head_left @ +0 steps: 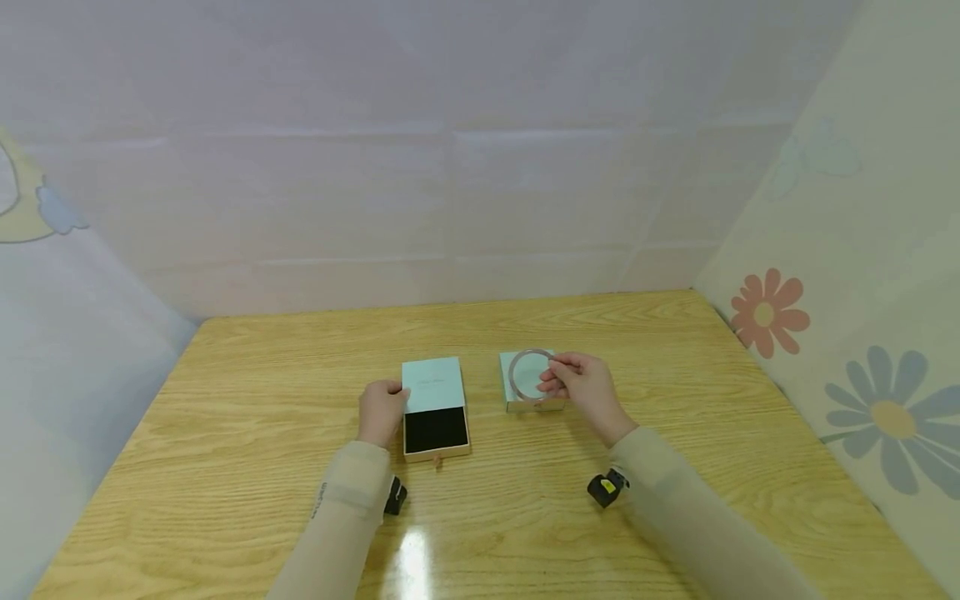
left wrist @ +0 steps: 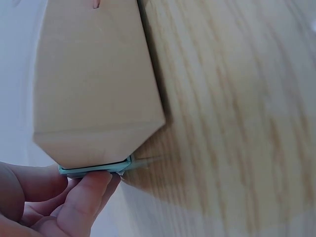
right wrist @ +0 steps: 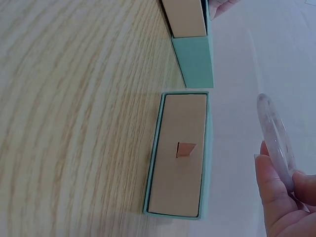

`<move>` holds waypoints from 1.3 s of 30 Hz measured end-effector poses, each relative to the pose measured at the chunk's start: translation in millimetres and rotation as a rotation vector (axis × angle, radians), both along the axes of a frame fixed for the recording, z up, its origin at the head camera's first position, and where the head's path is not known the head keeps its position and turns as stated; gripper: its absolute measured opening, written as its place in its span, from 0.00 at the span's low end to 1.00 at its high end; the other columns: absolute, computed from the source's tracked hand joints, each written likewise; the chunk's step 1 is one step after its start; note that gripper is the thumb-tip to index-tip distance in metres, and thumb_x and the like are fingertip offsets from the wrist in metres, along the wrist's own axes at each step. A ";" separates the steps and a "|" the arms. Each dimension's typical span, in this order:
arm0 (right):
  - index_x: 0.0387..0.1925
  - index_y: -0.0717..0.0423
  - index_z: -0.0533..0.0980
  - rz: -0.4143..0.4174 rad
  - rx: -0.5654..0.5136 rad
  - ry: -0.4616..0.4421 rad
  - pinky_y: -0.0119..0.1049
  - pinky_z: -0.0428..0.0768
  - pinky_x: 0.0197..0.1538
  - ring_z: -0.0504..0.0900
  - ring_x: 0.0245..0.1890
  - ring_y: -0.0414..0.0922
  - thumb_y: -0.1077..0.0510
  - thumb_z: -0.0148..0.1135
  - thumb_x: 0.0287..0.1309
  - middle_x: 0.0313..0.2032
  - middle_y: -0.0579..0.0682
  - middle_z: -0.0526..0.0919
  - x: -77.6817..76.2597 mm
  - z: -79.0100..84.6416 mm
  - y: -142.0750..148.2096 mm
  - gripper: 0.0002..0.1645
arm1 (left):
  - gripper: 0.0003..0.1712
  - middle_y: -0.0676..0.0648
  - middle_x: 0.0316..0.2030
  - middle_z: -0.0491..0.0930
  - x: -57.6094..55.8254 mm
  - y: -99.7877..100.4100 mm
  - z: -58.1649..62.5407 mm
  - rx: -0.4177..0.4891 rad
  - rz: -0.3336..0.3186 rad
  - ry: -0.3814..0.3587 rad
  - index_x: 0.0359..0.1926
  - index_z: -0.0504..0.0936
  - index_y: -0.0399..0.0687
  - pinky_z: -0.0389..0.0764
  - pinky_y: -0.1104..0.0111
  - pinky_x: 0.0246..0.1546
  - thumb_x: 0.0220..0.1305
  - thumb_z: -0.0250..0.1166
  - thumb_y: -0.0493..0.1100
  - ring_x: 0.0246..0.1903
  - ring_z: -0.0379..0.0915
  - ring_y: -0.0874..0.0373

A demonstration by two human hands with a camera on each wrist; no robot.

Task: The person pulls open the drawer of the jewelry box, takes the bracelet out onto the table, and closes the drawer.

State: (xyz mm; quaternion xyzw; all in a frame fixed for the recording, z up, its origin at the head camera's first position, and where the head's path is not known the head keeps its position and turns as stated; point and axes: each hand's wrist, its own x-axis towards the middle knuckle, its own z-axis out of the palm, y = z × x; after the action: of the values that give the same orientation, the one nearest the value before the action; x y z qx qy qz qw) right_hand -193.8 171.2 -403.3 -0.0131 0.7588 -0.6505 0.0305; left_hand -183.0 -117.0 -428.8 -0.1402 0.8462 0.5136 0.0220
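Note:
My right hand [head_left: 588, 392] pinches a pale, translucent bangle [right wrist: 271, 136] between thumb and fingers. The bangle is held above a closed mint-green drawer box [right wrist: 178, 118] with a small tan ribbon tab [right wrist: 185, 149] on its front. To the left, a matching box [head_left: 432, 383] lies with its drawer [head_left: 435, 429] pulled partway out toward me. Black lining shows inside that drawer, and I see nothing on it. My left hand [head_left: 381, 412] grips the left side of this box's sleeve, thumb and fingers at its edge in the left wrist view.
Both boxes stand on a wood-grain table [head_left: 285, 417], a short gap apart. A pale cloth backdrop [head_left: 450, 167] rises behind the table, with printed flowers on the right side panel [head_left: 892, 417]. Black wrist cameras hang below each sleeve.

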 end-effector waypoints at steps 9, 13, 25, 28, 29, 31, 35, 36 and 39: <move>0.56 0.81 0.68 -0.016 0.018 -0.008 0.29 0.83 0.35 0.83 0.27 0.36 0.67 0.48 0.71 0.33 0.60 0.84 0.8 -2.0 10.8 0.19 | 0.19 0.26 0.55 0.74 -1.2 -0.4 -1.2 -0.005 0.001 -0.004 0.56 0.74 0.21 0.74 0.49 0.55 0.71 0.54 0.33 0.56 0.70 0.36; 0.56 0.80 0.68 -0.019 0.024 -0.007 0.30 0.83 0.35 0.84 0.27 0.36 0.67 0.49 0.71 0.33 0.61 0.84 0.4 -2.6 14.5 0.19 | 0.19 0.26 0.54 0.74 -1.2 -1.0 -1.9 -0.002 0.006 -0.007 0.56 0.75 0.21 0.74 0.49 0.54 0.71 0.54 0.33 0.54 0.71 0.36; 0.56 0.82 0.67 -0.038 0.040 -0.004 0.29 0.82 0.35 0.84 0.28 0.36 0.67 0.46 0.73 0.37 0.67 0.83 -0.6 -5.3 28.5 0.20 | 0.18 0.27 0.54 0.75 -0.8 -2.2 -1.9 -0.004 0.008 -0.001 0.55 0.75 0.21 0.74 0.49 0.54 0.71 0.54 0.33 0.54 0.71 0.36; 0.55 0.82 0.67 -0.048 0.044 0.004 0.29 0.83 0.35 0.84 0.28 0.36 0.67 0.46 0.73 0.36 0.66 0.83 -0.8 -7.3 32.3 0.19 | 0.17 0.27 0.53 0.75 -0.5 -2.5 -2.0 -0.011 0.011 -0.001 0.54 0.76 0.22 0.75 0.49 0.53 0.71 0.54 0.33 0.53 0.72 0.36; 0.55 0.82 0.67 -0.053 0.042 0.007 0.29 0.83 0.35 0.84 0.28 0.36 0.67 0.46 0.73 0.36 0.66 0.83 -0.9 -7.6 33.3 0.19 | 0.17 0.27 0.53 0.75 -0.4 -2.5 -1.9 -0.012 0.012 -0.001 0.54 0.76 0.22 0.75 0.49 0.53 0.71 0.54 0.33 0.53 0.72 0.36; 0.55 0.83 0.66 -0.057 0.034 0.010 0.28 0.83 0.35 0.83 0.27 0.35 0.67 0.46 0.73 0.35 0.64 0.83 -1.3 -8.0 35.2 0.19 | 0.17 0.27 0.53 0.75 -0.5 -2.5 -1.9 -0.013 0.014 -0.002 0.54 0.76 0.22 0.75 0.49 0.53 0.70 0.55 0.33 0.53 0.72 0.36; 0.55 0.83 0.66 -0.072 0.011 0.004 0.28 0.83 0.35 0.83 0.27 0.35 0.67 0.45 0.73 0.33 0.62 0.84 -1.5 -6.8 37.7 0.20 | 0.17 0.27 0.53 0.75 -0.8 -2.4 -2.0 -0.014 0.012 0.000 0.54 0.76 0.22 0.75 0.49 0.53 0.70 0.55 0.33 0.54 0.72 0.36; 0.56 0.84 0.66 -0.071 0.010 0.002 0.28 0.83 0.36 0.83 0.27 0.35 0.67 0.45 0.73 0.33 0.62 0.84 -1.6 -6.5 38.5 0.20 | 0.17 0.27 0.53 0.75 -0.9 -2.5 -2.2 -0.018 0.008 0.003 0.54 0.76 0.21 0.75 0.49 0.53 0.70 0.55 0.33 0.54 0.72 0.36; 0.57 0.84 0.65 -0.069 0.018 0.000 0.29 0.83 0.36 0.84 0.27 0.36 0.66 0.45 0.73 0.34 0.63 0.84 -1.6 -6.1 41.2 0.21 | 0.18 0.27 0.54 0.74 -1.0 -3.4 -2.5 -0.019 0.001 0.004 0.55 0.76 0.22 0.74 0.49 0.54 0.70 0.55 0.33 0.55 0.70 0.35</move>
State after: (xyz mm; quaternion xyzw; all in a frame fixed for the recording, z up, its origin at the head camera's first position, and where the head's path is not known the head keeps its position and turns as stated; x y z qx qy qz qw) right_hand -195.4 212.5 -409.3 0.0135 0.7645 -0.6445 0.0080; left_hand -184.0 -120.4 -431.3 -0.1397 0.8510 0.5059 0.0188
